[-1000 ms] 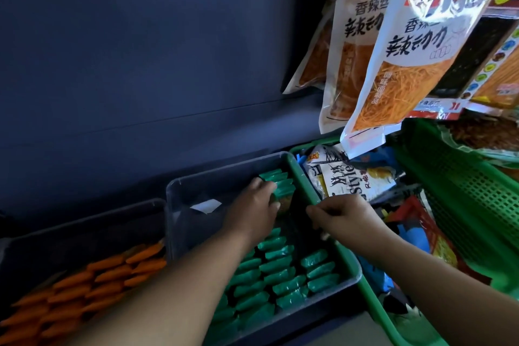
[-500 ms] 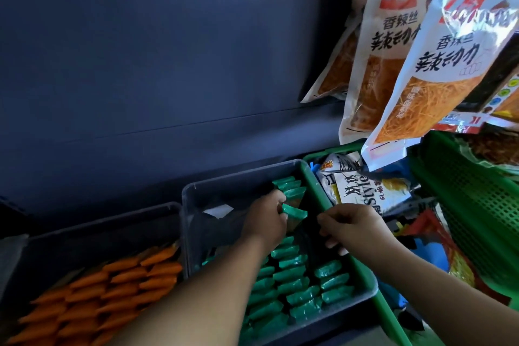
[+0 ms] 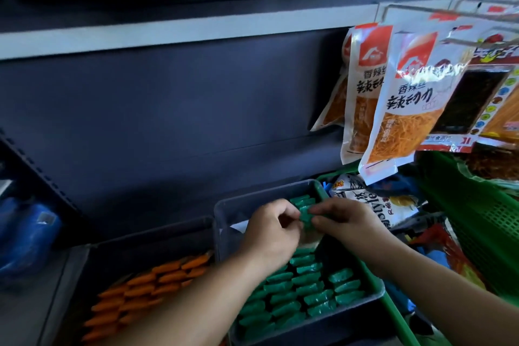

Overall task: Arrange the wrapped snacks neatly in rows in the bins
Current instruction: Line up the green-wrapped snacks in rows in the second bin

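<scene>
Two hands meet over the back of the grey bin in the head view, the only one there is. The left hand and the right hand each pinch an end of one green wrapped snack, fingers curled in and closed on its wrapper. The packet is held just above the bin's far right corner. Holding it at both ends looks like a way to square it to the stack of green packets against the back wall, so that it goes in parallel with them and not askew.

Nearer the person, the green rows lie overlapping like tiles, several columns side by side. The right-hand column is shorter, and the bin looks dark and unfilled between it and the back stack. I judge that stretch is what remains to fill. The packets look small and slick, so a pinch suits them better than a full grasp.

Just beside that bin on the left, a second grey bin holds orange snacks already in overlapping rows. On the right, a green basket holds loose mixed packets. Large noodle bags hang above it, where a raised right arm could brush them.
</scene>
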### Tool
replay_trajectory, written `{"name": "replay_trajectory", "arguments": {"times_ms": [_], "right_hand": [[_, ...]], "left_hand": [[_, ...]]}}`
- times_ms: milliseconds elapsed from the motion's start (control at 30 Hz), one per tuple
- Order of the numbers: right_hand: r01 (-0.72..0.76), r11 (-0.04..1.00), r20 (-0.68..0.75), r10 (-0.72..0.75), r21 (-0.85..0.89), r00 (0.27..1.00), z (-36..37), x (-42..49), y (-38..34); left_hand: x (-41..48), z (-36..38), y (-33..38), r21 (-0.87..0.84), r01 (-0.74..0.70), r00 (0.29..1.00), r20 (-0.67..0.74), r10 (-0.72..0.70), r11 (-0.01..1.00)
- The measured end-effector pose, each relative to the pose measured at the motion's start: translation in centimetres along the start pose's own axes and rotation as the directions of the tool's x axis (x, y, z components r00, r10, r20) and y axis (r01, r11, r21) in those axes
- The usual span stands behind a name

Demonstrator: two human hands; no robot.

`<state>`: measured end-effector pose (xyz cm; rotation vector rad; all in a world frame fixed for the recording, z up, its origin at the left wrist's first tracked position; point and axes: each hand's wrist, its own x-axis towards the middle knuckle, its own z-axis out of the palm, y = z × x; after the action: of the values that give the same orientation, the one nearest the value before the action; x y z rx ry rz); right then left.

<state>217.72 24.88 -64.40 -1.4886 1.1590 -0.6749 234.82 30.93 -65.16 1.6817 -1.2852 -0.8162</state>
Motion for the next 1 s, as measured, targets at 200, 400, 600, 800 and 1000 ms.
{"name": "replay_trajectory", "arguments": {"times_ms": [200, 400, 600, 800, 1000], "right_hand": [[0.08, 0.997, 0.057, -0.079, -0.021, 0.995, 0.9, -1.1, -0.8], [-0.012, 0.974, 0.057, -0.001, 0.226, 0.998, -0.1, -1.2, -1.4], [0.037, 0.968, -0.088, -0.015, 0.248, 0.996, -0.5, -0.9, -1.8], [-0.017, 0.935, -0.076, 0.047, 0.354, 0.996, -0.6, -0.7, -1.9], [0.003, 0.97, -0.122, 0.027, 0.243, 0.992, 0.0, -1.3, -1.6]], "left_hand": [[-2.2, -0.6, 0.8, -0.087, -0.021, 1.0, -0.001, 0.021, 0.996], [-0.7, -1.3, 1.5, -0.098, -0.033, 0.999, -0.04, 0.029, 0.995], [-0.4, -1.7, -0.2, -0.105, 0.058, 0.978, 0.208, -0.035, 0.993], [-0.5, -1.2, -1.1, -0.084, 0.086, 0.972, 0.225, -0.065, 0.993], [-2.2, -1.5, 0.6, 0.291, -0.105, 0.994, 0.069, 0.088, 0.951]]}}
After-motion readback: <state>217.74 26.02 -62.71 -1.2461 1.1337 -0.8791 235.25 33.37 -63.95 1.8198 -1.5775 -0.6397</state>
